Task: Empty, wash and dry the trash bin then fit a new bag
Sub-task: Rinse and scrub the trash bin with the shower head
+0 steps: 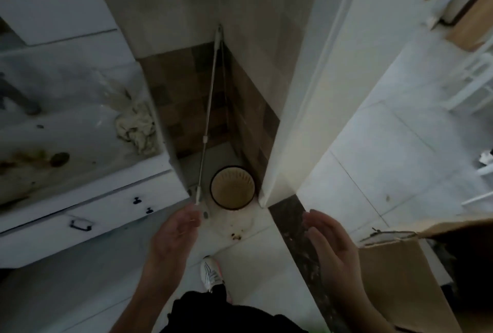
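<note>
A small round trash bin [232, 188] with a dark rim and a tan ribbed inside stands on the floor in the corner between the vanity and the door frame. It looks empty and holds no bag. My left hand [174, 232] hovers in front of it, fingers relaxed, holding nothing. My right hand [329, 240] is held out to the right over the dark threshold strip, fingers straight, empty too. Both hands are apart from the bin.
A metal mop handle [210, 108] leans into the tiled corner just left of the bin. A stained sink [53, 143] with a crumpled rag [137, 125] sits at left above white drawers [88, 215]. The door frame [296, 124] stands to the right, a cardboard box [400, 279] at lower right.
</note>
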